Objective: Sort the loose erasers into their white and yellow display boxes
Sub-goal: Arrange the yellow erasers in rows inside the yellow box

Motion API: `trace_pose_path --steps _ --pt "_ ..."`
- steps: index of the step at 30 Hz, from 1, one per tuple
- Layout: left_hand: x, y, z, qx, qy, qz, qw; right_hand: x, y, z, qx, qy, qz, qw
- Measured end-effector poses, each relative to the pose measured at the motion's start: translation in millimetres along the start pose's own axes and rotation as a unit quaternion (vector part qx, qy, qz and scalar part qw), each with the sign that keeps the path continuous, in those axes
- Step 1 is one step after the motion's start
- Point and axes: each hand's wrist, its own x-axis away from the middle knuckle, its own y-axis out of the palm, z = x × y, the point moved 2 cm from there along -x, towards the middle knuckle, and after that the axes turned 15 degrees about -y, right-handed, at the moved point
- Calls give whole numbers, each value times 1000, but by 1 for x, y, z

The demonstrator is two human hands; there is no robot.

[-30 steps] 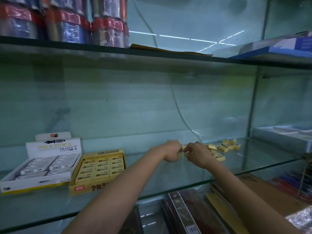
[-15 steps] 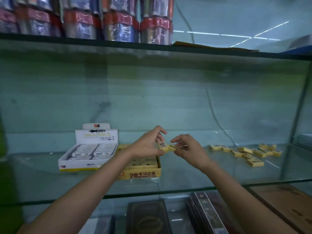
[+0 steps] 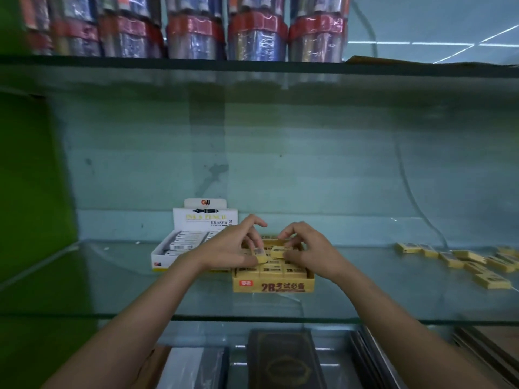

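Glass shelf (image 3: 118, 287) carries the job. Left hand (image 3: 233, 248) and right hand (image 3: 306, 252) each pinch a yellow eraser (image 3: 259, 254) over the nearly full yellow box (image 3: 273, 286); white box (image 3: 179, 245) at 9 o'clock looks full. Loose erasers (image 3: 460, 261) remain at 3 o'clock.

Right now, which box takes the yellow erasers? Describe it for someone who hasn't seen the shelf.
On the middle glass shelf, two open boxes sit side by side under both hands. Take the right-hand one, the yellow box: printed "2B" in front, without the tall back card of the white box on its left.
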Motion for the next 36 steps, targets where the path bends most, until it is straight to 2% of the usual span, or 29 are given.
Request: trace_pose_path --steps 3,10,17,22,24,27,29,33,36 --pt "2 0 -2 -5 3 -11 1000 5 -2 0 -7 3 -13 1000" --pt "5 -2 -7 -20 13 53 998 7 -6 3 12 33 43 998" --pt "0 5 -10 -114 26 38 992 7 -3 7 86 63 -38 994" --pt "0 3 -9 -74 55 53 994 8 -3 3 87 55 -37 994" --pt "1 0 -6 -23 74 65 995 8 -5 3 89 54 -30 994" --pt "3 -2 -3 62 56 61 995 8 -5 3 90 57 -25 994" --pt "3 -1 -4 80 34 52 995 8 -5 4 92 58 -21 994" --pt "0 3 -9 -11 4 75 997 9 -5 4 88 59 -15 994" --pt "-1 4 -8 -86 26 104 991 9 -5 4 87 58 -11 994"
